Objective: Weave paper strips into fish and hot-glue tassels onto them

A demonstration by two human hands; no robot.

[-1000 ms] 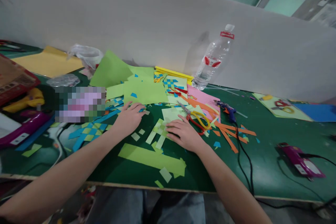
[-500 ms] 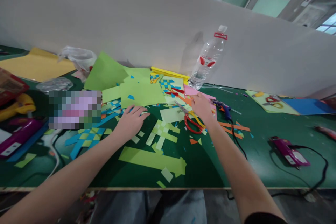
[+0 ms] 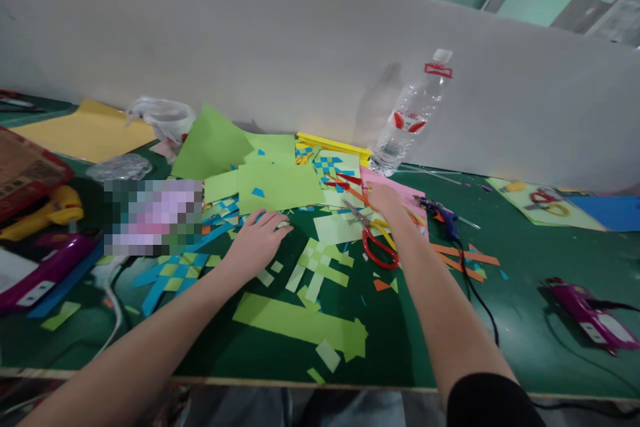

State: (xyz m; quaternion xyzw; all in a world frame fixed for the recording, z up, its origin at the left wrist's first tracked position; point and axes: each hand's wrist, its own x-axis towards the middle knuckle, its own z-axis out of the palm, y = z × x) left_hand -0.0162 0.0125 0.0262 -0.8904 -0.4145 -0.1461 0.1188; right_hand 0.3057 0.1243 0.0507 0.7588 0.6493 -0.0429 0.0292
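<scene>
My left hand (image 3: 263,240) lies on the table with its fingers stretched out, below a light green sheet (image 3: 280,187), and holds nothing. My right hand (image 3: 386,200) reaches over a pink sheet (image 3: 395,183) beside orange paper strips; its fingertips are mostly hidden, so a hold cannot be made out. Red-and-yellow-handled scissors (image 3: 379,240) lie just left of the right wrist. Between my arms rest a woven light green paper piece (image 3: 320,263) and a green paper strip (image 3: 295,320). A blue-and-green woven piece (image 3: 175,270) sits left of my left forearm.
A clear plastic bottle (image 3: 413,120) leans by the wall. Right of my right arm are a blue glue gun (image 3: 443,215) with a black cord and a purple device (image 3: 593,313). A yellow glue gun (image 3: 50,210) and a second purple device (image 3: 50,273) lie left. Paper scraps are scattered about.
My right hand has moved slightly farther forward over the pink sheet, its fingers now less visible. The left hand keeps its place. The whole view has shifted a little leftward.
</scene>
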